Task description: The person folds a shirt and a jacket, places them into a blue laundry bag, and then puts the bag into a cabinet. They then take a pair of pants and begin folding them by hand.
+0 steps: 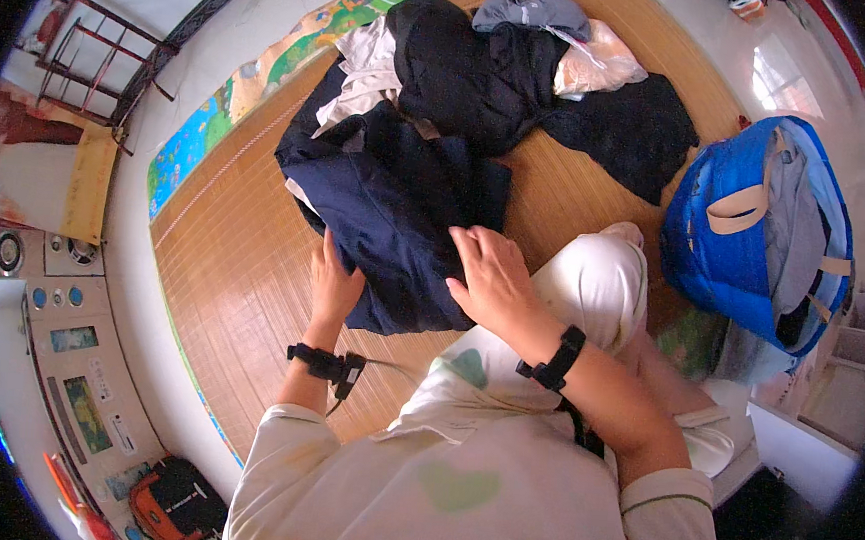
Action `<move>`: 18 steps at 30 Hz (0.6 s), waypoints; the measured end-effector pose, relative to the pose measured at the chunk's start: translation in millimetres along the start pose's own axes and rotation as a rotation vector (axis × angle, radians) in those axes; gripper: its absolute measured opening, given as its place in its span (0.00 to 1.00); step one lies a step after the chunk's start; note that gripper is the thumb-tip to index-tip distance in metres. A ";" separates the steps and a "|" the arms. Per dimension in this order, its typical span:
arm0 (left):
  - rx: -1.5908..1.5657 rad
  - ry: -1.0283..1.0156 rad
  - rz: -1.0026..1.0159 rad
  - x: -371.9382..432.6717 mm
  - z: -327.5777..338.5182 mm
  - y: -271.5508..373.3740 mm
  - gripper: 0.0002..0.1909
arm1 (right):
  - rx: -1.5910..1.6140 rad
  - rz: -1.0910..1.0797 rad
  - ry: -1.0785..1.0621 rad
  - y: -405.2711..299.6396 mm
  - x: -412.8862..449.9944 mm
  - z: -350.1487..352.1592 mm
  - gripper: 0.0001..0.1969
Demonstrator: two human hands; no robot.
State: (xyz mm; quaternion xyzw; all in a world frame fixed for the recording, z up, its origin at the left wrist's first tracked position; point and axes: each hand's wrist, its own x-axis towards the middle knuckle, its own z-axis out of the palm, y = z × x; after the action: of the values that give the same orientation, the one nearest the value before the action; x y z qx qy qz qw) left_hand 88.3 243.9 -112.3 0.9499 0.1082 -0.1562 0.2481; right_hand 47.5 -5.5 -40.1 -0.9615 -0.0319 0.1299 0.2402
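Note:
A navy blue garment (406,223) lies bunched on a woven bamboo mat (232,226) before my crossed legs. At its left edge is my left hand (336,277), with the fingertips partly hidden by the cloth. My right hand (488,278) rests against the garment's right side, its fingers slightly spread. Whether either hand grips the cloth cannot be told. Beyond it lie black clothes (468,77), a white or beige garment (367,70), a folded grey garment (533,12) and a clear plastic bag (598,59) with pale orange contents. Black bands circle both wrists.
A blue storage bag (722,215) with tan handles stands at the right, holding grey cloth. A colourful play mat (209,123) shows under the bamboo mat. At the left are a metal rack (101,59) and a speaker cabinet (72,320); an orange and black bag (179,504) lies lower left.

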 end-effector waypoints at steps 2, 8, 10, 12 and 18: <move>0.045 0.296 0.455 0.3 -12.3 16.6 0.37 | 0.178 -0.325 0.231 -9.5 5.7 -4.6 0.23; 0.278 0.271 0.585 42.1 46.2 89.2 0.34 | 0.201 -0.230 0.081 12.2 4.0 37.4 0.25; 0.421 0.110 0.477 78.5 75.7 59.0 0.31 | 0.189 -0.122 -0.004 4.7 2.7 39.4 0.24; 0.386 -0.063 0.429 95.7 72.0 74.5 0.30 | 0.272 -0.058 0.043 12.6 8.9 43.7 0.25; -0.101 0.164 0.582 91.4 14.8 43.0 0.37 | 0.339 0.135 -0.005 15.5 22.7 57.8 0.27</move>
State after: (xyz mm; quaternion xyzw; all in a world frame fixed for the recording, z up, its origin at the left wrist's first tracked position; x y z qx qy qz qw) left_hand 181.6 211.5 -137.8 0.9370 -0.1410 0.0042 0.3196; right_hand 54.0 9.9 -101.9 -0.9068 0.0544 0.1514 0.3897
